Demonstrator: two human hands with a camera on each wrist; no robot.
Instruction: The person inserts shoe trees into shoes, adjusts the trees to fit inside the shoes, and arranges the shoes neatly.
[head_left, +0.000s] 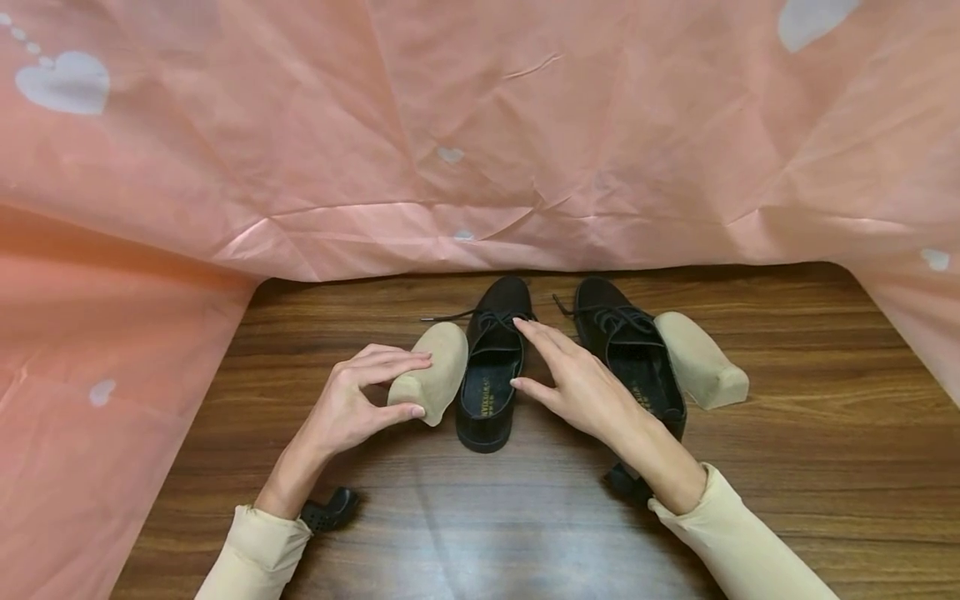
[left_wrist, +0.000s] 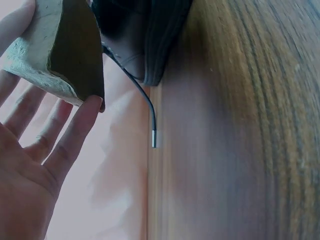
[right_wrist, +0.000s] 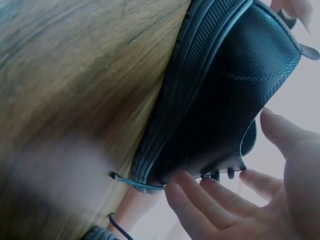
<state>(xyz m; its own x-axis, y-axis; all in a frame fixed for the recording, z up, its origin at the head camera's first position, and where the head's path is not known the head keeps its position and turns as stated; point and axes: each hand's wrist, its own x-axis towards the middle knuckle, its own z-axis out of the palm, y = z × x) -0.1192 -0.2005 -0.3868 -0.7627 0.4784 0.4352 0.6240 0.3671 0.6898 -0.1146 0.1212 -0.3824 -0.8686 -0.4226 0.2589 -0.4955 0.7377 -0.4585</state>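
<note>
A pair of black lace-up shoes stands on the wooden surface, toes pointing away. Beside the left shoe (head_left: 506, 298), my left hand (head_left: 347, 400) holds a beige molded shoe insert (head_left: 442, 350) between thumb and fingers. The left wrist view shows the same insert (left_wrist: 40, 50) with fingertips along its edges. My right hand (head_left: 581, 379) reaches between the shoes, fingers extended and spread, fingertips at the left shoe's laces and opening edge. The right shoe (head_left: 597, 302) is partly hidden behind that hand and wrist. A second beige insert (head_left: 697, 358) lies against its outer side.
Pink fabric (head_left: 480, 125) with white hearts hangs behind the shoes and along both sides. The wooden surface (head_left: 810, 383) extends around the shoes. A loose lace (head_left: 450, 317) sticks out left of the left shoe. Black devices (head_left: 330, 510) sit at both wrists.
</note>
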